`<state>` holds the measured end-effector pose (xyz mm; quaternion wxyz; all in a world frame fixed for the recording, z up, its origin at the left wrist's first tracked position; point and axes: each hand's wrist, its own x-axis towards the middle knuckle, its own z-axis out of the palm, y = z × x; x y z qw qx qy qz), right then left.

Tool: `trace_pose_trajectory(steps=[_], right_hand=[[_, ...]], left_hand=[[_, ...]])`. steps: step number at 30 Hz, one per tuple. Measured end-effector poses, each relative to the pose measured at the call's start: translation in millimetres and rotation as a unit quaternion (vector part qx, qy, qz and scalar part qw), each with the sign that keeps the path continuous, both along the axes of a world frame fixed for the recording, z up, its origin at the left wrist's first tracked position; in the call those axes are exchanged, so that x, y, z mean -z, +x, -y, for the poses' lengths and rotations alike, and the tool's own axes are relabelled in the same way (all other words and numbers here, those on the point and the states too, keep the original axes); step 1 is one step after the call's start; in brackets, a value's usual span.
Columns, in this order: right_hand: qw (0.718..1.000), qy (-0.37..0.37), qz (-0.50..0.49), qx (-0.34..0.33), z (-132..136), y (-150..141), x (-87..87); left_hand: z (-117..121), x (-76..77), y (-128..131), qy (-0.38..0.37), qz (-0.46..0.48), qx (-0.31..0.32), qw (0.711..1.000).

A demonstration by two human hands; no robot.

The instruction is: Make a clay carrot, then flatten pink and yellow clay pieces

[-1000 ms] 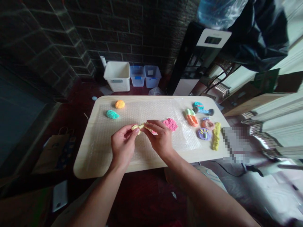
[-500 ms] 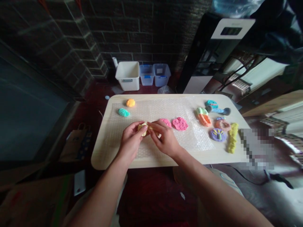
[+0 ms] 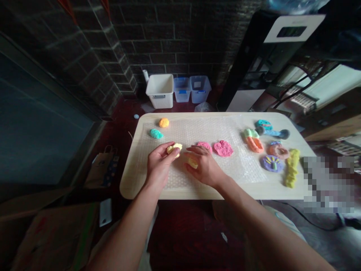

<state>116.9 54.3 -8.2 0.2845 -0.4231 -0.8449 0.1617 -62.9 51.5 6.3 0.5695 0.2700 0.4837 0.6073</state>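
My left hand (image 3: 159,162) is closed around a pale yellow lump of modelling clay (image 3: 175,148), with the thumb pressed on its side. The lump is uneven and sticks out past the fingertips. My right hand (image 3: 204,165) is a short way to the right, its fingers apart and curved over the bubble wrap. Between its thumb and fingers shows a smaller yellow clay piece (image 3: 193,162); whether it rests on the wrap or against the palm I cannot tell. Just beyond the right hand lie a partly covered pink clay piece (image 3: 207,145) and a wider pink clay piece (image 3: 223,148).
Bubble wrap (image 3: 186,130) covers much of the table (image 3: 130,184). Orange clay (image 3: 164,122) and teal clay (image 3: 156,133) sit at the back left. Several coloured clay shapes stand at the right, including a purple disc (image 3: 272,163) and a yellow strip (image 3: 292,168).
My hands have come apart; before, both pinched the yellow clay together. The right hand's fingers have spread, and more of the smaller yellow piece shows. The whole view has shifted slightly.
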Motion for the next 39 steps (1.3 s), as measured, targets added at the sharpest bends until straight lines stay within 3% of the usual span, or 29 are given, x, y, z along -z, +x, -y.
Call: trace_pose_trajectory(steps=[3, 7, 13, 18, 22, 27, 30, 33, 36, 39], right_hand=[[1.000, -0.016, -0.022, 0.008, 2.6, -1.3, -5.2], [0.985, -0.012, -0.152, 0.080, 6.5, -4.7, -16.4], [0.988, 0.055, -0.143, 0.019, 7.2, -17.7, -16.5], [0.988, 0.028, -0.147, 0.033, 2.5, -20.5, -17.5], [0.989, 0.002, -0.150, 0.005, 3.3, -18.9, -23.8], [0.985, -0.041, -0.168, -0.018, 5.7, -18.0, -27.5], [0.983, -0.061, -0.174, -0.013, 7.5, -19.0, -25.6], [0.965, -0.129, -0.228, -0.020, 9.2, -20.3, -21.7], [0.924, -0.210, -0.321, 0.004, 8.2, -20.3, -19.1], [0.896, -0.276, -0.347, 0.011, 4.3, -20.0, -19.4]], left_hand=[[-0.7, 2.8, 1.9, -0.007, 0.012, 0.003, 1.000], [1.4, 2.1, 5.1, -0.012, 0.054, 0.036, 0.998], [6.4, 3.7, 9.8, 0.011, 0.029, 0.050, 0.998], [7.2, 6.1, 0.1, -0.022, 0.007, 0.047, 0.999], [10.6, 3.8, -11.5, 0.006, 0.007, 0.080, 0.997], [12.1, 0.8, -26.5, 0.052, -0.115, 0.163, 0.979], [12.8, -0.8, -30.5, 0.094, -0.182, 0.162, 0.965], [15.3, -3.3, -29.6, 0.111, -0.197, 0.153, 0.962], [18.3, -5.2, -27.3, 0.096, -0.199, 0.146, 0.964], [20.1, -3.9, -26.1, 0.078, -0.193, 0.147, 0.967]])
